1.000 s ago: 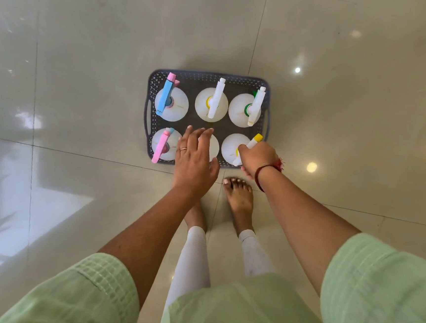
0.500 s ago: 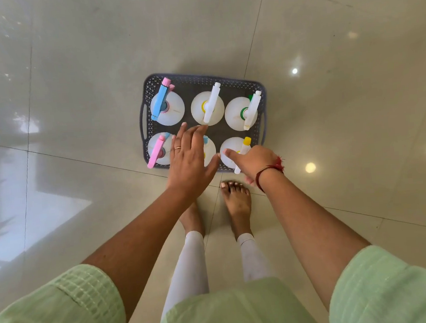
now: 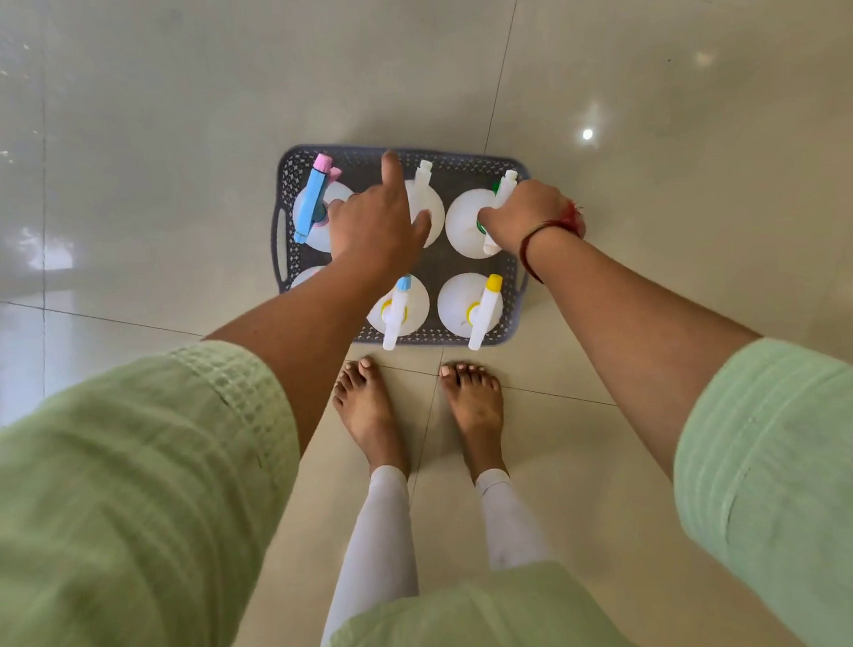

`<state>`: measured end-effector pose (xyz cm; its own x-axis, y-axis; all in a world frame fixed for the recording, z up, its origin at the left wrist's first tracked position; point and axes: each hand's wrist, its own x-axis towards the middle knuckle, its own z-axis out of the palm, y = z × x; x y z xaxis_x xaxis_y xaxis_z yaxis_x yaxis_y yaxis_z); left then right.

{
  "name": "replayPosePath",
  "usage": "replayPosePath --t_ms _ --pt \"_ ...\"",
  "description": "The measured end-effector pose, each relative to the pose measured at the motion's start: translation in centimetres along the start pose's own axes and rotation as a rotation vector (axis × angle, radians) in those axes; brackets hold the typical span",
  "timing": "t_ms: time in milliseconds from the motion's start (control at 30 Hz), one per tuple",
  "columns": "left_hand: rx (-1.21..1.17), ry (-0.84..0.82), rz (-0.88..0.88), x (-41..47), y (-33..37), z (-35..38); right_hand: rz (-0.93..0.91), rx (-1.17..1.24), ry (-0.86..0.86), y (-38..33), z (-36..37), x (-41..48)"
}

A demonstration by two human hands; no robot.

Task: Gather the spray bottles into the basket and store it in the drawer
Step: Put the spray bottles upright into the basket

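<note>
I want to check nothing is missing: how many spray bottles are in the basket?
6 in the basket: far row blue-headed, white, green-collared; near row one mostly hidden, blue-tipped, yellow-tipped.

Glossy pale floor tiles (image 3: 138,116) reflected small ceiling lights. Two bare feet (image 3: 370,405) stood on them, beside a grout line, below white leggings (image 3: 376,544).

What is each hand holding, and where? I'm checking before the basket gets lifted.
Right hand closes on the back-right white spray bottle at its trigger head. Left hand holds nothing, index finger pointing.

Near-left bottle (image 3: 303,276) mostly behind forearm (image 3: 280,331)
</note>
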<state>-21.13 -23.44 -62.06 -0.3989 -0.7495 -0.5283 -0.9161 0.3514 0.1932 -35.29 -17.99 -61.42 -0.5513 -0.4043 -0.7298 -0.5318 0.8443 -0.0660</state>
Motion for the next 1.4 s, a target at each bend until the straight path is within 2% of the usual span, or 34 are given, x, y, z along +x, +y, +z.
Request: replayPosePath --t_ms 333,467,600,733,833,967,1100,1200,1333,1400 --pt "-0.067 -0.027 0.008 0.1 0.0 1.2 -0.024 0.042 0.088 0.9 1.8 -0.8" --pt "-0.095 0.01 -0.001 -0.3 -0.4 1.1 -0.022 0.048 0.089 0.9 1.6 -0.8" --pt "-0.117 0.113 0.003 -2.2 -1.4 0.3 -0.077 -0.059 0.133 1.4 0.7 -1.7" --pt "-0.268 0.198 0.076 -5.5 -3.3 -0.8 -0.114 -0.069 0.253 2.8 -0.3 -3.0" --pt "-0.343 0.362 0.107 -7.6 -5.4 -1.3 -0.124 0.079 0.312 4.5 -0.5 -3.1" --pt "-0.366 0.483 -0.075 -8.0 -8.7 -1.7 -0.201 0.276 0.327 7.1 0.8 -2.5" --pt "-0.412 0.384 -0.283 -6.8 -11.0 -0.7 -0.296 0.238 0.311 9.0 3.4 -2.0" --pt "-0.441 0.235 -0.393 -5.1 -12.4 1.3 -0.193 0.242 0.178 9.6 5.8 -0.7" --pt "-0.313 0.033 -0.572 -1.8 -14.1 4.2 0.043 0.393 0.015 9.4 8.5 2.3" --pt "-0.342 -0.06 -0.614 -0.1 -14.7 5.7 0.106 0.435 -0.032 9.1 9.3 4.1"
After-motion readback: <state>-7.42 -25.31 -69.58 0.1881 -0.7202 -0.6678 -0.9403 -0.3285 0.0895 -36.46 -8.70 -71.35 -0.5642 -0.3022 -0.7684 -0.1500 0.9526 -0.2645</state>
